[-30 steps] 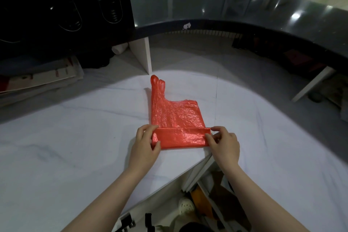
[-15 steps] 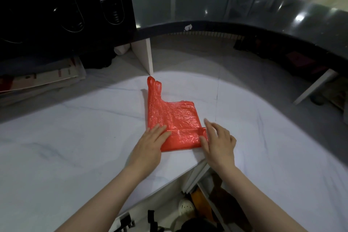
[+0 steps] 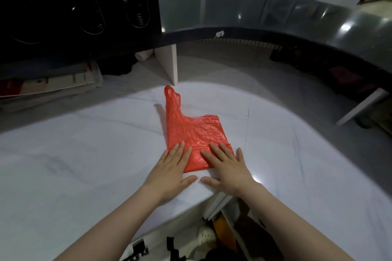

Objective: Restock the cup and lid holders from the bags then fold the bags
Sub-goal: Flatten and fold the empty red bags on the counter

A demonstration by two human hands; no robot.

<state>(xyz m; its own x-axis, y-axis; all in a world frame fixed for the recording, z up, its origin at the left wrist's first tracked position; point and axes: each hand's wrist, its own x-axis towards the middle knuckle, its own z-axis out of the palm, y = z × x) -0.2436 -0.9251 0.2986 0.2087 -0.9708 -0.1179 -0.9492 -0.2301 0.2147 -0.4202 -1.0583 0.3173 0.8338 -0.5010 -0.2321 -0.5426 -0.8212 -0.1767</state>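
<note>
Head view: red plastic bag (image 3: 192,131) lies flat on the white marble table (image 3: 84,165), near its front edge. The bag's near end is folded over into a band; the handles (bunched into one narrow strip) point away, toward a white upright panel (image 3: 169,63).

Left hand (image 3: 169,170): palm down on the fold's left corner, grip spread, fingers straight, thumb out on the table.

Right hand (image 3: 228,168): palm down on the fold's right part, grip spread flat, thumb and little finger on bare table.

Both press the fold; neither pinches it. The thumbs lie close together, not touching.

Black holder (image 3: 84,17) with slots (coil springs visible inside) stands far left, with stacked flat cardboard (image 3: 48,85) below it. A dark curved ledge (image 3: 275,27) runs behind.
</note>
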